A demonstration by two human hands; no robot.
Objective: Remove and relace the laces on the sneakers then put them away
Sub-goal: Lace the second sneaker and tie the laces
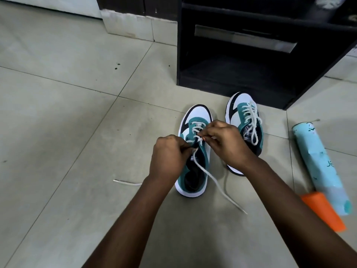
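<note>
Two teal, white and black sneakers stand on the tiled floor, toes pointing away from me. The left sneaker (193,171) is laced only through its front eyelets. My left hand (170,157) pinches its white lace (216,182) at the left side of the tongue. My right hand (222,142) pinches the lace at an eyelet near the middle. One loose lace end trails toward me on the right; another end (125,183) lies on the floor to the left. The right sneaker (245,117) is fully laced, partly hidden behind my right hand.
A black cabinet (251,78) with an open lower shelf stands just beyond the sneakers. A light blue spray can (316,165) with an orange cap (322,211) lies on the floor to the right. Bare floor tiles (67,132) spread to the left.
</note>
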